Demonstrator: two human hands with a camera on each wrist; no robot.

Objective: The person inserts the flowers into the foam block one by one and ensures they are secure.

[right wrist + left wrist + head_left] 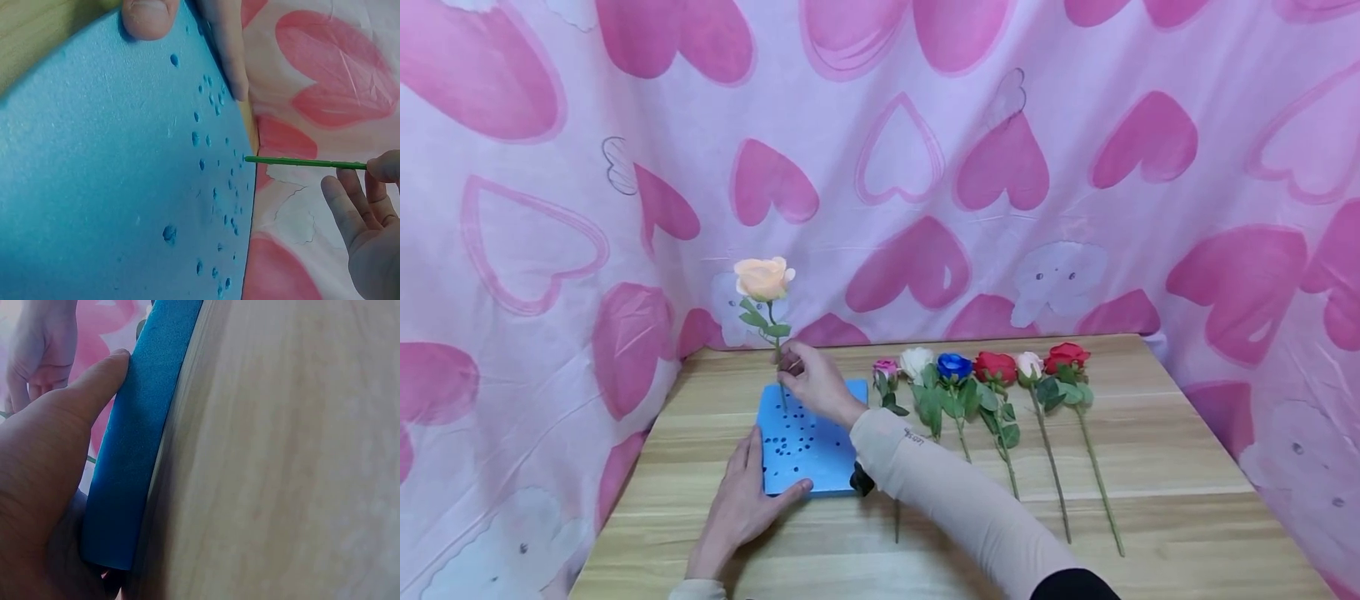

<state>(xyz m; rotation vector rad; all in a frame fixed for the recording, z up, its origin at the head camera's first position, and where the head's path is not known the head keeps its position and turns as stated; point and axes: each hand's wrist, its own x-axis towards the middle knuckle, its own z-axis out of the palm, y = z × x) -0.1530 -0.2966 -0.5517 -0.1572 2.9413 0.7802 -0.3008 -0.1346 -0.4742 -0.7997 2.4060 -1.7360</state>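
A blue foam board (820, 454) dotted with small holes lies on the wooden table (1150, 433). My left hand (752, 487) lies flat on its near left corner, thumb (87, 387) pressed against the board's edge (134, 437). Over the board's far side my right hand (792, 364) pinches the green stem (294, 162) of an upright peach rose (763, 277). The stem's lower end meets the board (112, 175) near its far edge among the holes.
Several artificial roses lie in a row right of the board, heads pointing away: small pink (886, 367), white (916, 361), blue (954, 366), red (995, 365), pale pink (1028, 363), red (1066, 356). A pink heart-print cloth (925, 167) hangs behind and beside the table.
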